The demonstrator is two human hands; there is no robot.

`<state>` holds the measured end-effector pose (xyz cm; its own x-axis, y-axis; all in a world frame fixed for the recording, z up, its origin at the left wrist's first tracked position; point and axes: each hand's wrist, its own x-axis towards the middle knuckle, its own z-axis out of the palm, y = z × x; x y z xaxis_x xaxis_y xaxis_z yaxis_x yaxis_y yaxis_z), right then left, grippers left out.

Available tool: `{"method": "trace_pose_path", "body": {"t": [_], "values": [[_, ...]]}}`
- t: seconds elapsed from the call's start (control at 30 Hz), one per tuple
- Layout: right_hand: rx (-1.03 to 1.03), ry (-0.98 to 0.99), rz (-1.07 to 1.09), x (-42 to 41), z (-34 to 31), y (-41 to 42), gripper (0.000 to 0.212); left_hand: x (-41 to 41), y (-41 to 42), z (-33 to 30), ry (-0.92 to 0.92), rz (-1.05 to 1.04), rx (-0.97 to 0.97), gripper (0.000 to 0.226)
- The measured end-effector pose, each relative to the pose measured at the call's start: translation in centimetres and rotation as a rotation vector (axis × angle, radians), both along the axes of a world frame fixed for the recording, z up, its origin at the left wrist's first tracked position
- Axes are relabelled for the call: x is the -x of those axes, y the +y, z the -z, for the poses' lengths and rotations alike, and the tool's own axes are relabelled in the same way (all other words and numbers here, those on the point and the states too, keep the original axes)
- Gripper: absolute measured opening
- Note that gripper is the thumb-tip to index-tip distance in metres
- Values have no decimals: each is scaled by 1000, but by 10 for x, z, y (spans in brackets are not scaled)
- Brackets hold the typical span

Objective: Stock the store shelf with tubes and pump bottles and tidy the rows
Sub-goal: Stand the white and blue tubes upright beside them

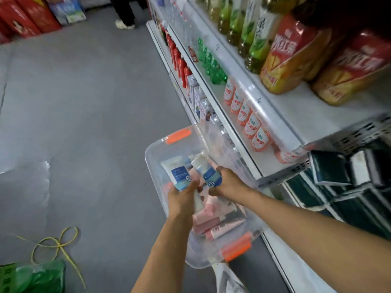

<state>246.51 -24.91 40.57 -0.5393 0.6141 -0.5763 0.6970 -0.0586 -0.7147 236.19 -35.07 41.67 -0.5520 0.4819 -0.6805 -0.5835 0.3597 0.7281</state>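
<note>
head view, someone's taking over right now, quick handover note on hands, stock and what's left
Left hand grips a white-and-blue tube.
Right hand grips a second tube of the same kind.
Both are over the clear bin, which holds pink tubes.
Done: two tubes picked up.
Left: shelve these, empty the bin, tidy the rows.

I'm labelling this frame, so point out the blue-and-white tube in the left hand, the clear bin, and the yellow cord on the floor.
blue-and-white tube point(178, 174): head view, on its blue label.
clear bin point(153, 150): head view, on its far-left rim.
yellow cord point(58, 243): head view, on the knot of its loop.
</note>
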Motion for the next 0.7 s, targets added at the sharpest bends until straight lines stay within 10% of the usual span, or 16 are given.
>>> {"method": "trace_pose_path", "body": {"t": [0.7], "values": [[-814, -324, -382, -162, -195, -109, 39, -112, -110, -153, -41, 169, -308, 22]]}}
